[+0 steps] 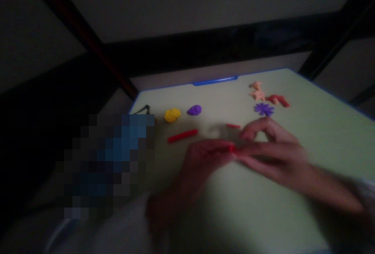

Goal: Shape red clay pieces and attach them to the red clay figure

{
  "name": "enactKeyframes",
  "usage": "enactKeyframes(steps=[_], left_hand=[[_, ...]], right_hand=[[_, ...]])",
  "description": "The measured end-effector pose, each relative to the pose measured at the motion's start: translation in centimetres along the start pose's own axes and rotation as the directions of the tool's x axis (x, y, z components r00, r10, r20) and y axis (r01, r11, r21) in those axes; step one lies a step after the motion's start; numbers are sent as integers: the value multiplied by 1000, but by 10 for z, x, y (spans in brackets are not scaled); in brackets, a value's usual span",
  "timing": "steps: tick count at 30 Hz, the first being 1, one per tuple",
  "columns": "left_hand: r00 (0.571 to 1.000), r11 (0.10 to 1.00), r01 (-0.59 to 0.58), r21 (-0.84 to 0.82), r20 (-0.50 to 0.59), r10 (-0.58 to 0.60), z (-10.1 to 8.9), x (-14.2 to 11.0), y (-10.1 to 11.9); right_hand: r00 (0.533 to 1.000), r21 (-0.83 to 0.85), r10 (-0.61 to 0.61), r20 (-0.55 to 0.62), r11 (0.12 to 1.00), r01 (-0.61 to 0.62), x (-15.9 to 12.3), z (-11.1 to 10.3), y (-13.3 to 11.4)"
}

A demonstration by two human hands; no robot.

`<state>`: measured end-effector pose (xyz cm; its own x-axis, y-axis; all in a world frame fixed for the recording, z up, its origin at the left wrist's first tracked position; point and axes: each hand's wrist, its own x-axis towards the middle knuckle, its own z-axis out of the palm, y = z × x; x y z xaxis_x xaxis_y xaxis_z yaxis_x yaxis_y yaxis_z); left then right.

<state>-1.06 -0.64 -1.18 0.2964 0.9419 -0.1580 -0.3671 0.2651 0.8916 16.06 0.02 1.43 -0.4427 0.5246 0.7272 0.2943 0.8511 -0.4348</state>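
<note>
Between my two hands, above the pale table, is a small piece of red modelling clay [232,149], mostly covered by fingers. My left hand [202,158] pinches it from the left with fingertips together. From the right, my right hand [275,156] closes on the same piece, with one bent finger raised apart from the others. Just beyond the hands lie a thick red clay roll [183,135] and a thin red clay strip [233,126]. The picture is dim and blurred, so the held piece's exact shape cannot be made out.
A yellow clay lump [172,115] and a purple clay lump [194,110] sit farther back on the table [254,215]. At the right are a purple flower shape [264,109], peach-coloured shapes [258,95] and a red piece [279,100]. A pixelated patch covers the left.
</note>
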Motion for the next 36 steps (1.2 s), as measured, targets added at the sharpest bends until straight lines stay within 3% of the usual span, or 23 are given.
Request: enactKeyframes(steps=[36], left_hand=[[998,1000,-9,3,-58,9,2,0,4]], right_hand=[[999,-42,-1,33,999,2,1,-3,1]])
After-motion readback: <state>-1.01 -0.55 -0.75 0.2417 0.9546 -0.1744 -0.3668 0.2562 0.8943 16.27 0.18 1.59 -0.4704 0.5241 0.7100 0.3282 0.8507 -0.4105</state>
